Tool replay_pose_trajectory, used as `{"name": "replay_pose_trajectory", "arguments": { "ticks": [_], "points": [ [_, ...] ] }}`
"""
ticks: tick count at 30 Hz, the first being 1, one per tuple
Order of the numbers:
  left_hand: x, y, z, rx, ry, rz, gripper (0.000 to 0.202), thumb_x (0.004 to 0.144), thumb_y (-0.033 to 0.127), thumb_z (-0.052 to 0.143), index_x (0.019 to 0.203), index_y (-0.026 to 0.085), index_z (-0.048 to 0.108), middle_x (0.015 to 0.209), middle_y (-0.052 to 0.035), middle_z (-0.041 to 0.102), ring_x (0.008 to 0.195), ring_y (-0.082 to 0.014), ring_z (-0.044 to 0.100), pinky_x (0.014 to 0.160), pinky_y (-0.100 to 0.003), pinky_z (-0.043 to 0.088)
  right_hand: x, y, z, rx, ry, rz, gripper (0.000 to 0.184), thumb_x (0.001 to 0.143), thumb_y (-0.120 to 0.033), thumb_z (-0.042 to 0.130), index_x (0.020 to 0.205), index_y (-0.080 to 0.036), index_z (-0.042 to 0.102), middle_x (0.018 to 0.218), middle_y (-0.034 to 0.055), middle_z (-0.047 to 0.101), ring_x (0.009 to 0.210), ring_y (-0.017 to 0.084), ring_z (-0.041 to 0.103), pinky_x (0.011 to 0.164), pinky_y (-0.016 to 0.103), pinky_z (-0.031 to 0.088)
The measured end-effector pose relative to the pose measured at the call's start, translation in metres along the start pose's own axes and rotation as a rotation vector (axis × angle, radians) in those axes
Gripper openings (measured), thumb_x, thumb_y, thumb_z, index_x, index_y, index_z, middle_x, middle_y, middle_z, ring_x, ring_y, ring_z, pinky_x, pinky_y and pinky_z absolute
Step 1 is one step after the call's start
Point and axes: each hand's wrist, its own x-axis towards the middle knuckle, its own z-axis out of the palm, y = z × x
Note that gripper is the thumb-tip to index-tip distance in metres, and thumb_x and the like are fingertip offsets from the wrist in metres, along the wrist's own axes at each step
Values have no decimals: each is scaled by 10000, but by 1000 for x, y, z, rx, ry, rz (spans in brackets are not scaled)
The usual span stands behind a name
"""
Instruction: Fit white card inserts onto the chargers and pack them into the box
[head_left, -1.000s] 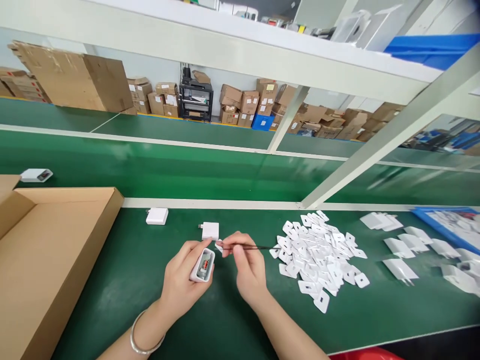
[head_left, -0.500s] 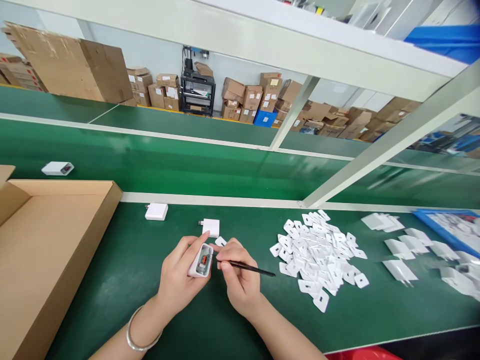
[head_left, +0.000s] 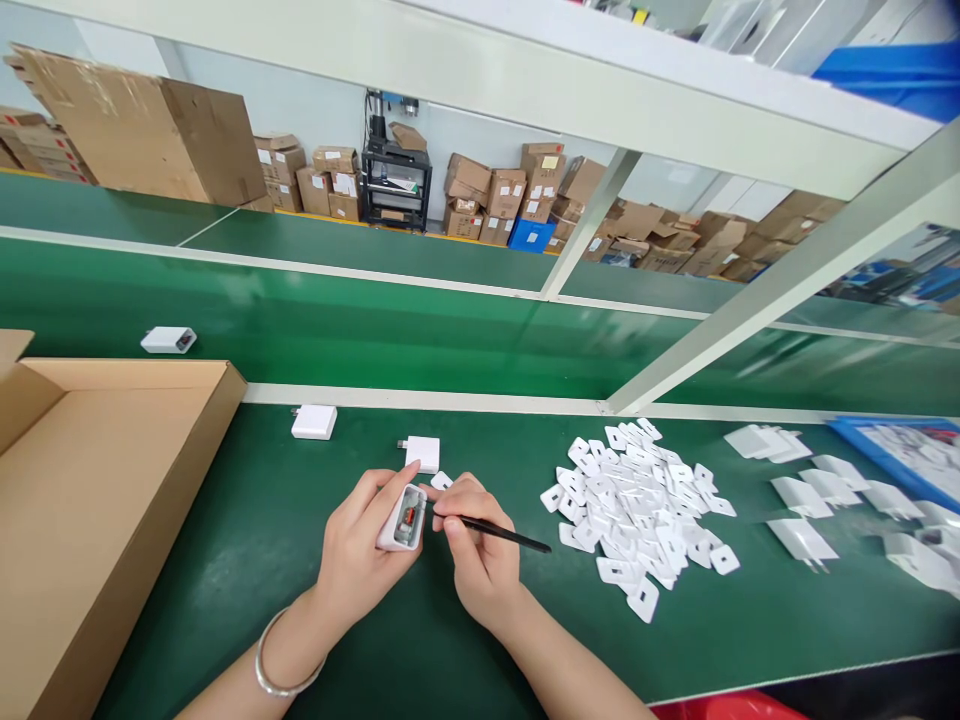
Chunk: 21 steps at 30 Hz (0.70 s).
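My left hand [head_left: 367,540] is closed round a white charger [head_left: 391,528], its open end tilted up to show an orange part and other components inside. In my right hand [head_left: 480,545] is a pair of slim black tweezers [head_left: 506,534], pinched between thumb and fingers. Their tips point at the right rim of the opening; whether they touch it I cannot tell. Just beyond my hands lie a second white charger [head_left: 424,455] and a loose white cover plate [head_left: 441,481]. Another charger [head_left: 313,422] rests farther left.
A heap of white cover plates [head_left: 637,500] spreads to my right, with several chargers [head_left: 801,541] and a blue tray [head_left: 862,440] beyond. On the left stands an open cardboard box [head_left: 180,480]. A charger [head_left: 169,340] lies on the green belt [head_left: 375,335] behind a pale rail [head_left: 450,402].
The charger on the green belt has moved to the right. My hands, the held charger and the tweezers stay almost where they were.
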Motion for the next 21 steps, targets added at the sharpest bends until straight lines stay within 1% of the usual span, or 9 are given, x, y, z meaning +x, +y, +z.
{"name": "replay_pose_trajectory", "arguments": {
  "ticks": [5,10,11,13,15,17,19,21],
  "points": [
    [-1,-1,1,9,-5,10,614,832,70,610,1411,267,547,1081,-54,611,868,-145,651,708,-214,518,2,-2,0,24,34,42,179,1012,-171,503,1108,-246,634,803,32,584,799,171,552,746,354,482],
    [-3,-8,4,134,-6,71,541,876,129,614,1397,268,576,1073,-60,615,826,-146,647,698,-223,507,10,-7,-4,-190,-114,100,116,1008,-174,513,994,-219,619,826,30,595,778,158,536,730,326,465],
    [-3,-9,4,147,-12,74,525,884,139,607,1393,266,582,1076,-63,615,816,-146,647,699,-226,508,11,-7,-5,-210,-127,114,111,1008,-182,517,984,-215,620,834,32,598,784,156,540,726,319,466],
    [-3,-10,4,142,-30,61,520,888,138,593,1393,264,586,1092,-67,613,811,-143,645,706,-229,513,12,-7,-7,-149,-87,146,113,1016,-208,512,990,-210,622,840,34,591,791,152,555,724,309,482],
    [-2,-9,3,124,-38,46,544,882,121,585,1405,269,575,1105,-68,606,819,-142,641,707,-229,510,12,-5,-9,-7,-11,184,131,1034,-238,487,1012,-210,613,837,29,564,775,141,563,734,307,515],
    [-2,-8,2,117,-33,41,568,873,106,584,1415,276,565,1102,-66,600,829,-145,637,700,-229,504,11,-3,-10,94,39,190,137,1042,-247,471,1031,-216,605,820,21,532,763,137,562,748,317,540],
    [-2,-7,2,114,-30,38,572,869,104,589,1415,276,564,1096,-63,595,827,-146,634,688,-228,498,10,-3,-10,84,29,148,134,1034,-228,484,1052,-223,617,813,22,529,787,147,558,781,340,548],
    [-2,-6,2,104,-35,30,566,868,109,598,1410,271,567,1099,-60,588,796,-133,627,684,-226,497,8,-3,-9,30,-12,91,152,1018,-195,503,1086,-233,634,816,29,546,819,160,548,839,380,548]
  ]
}}
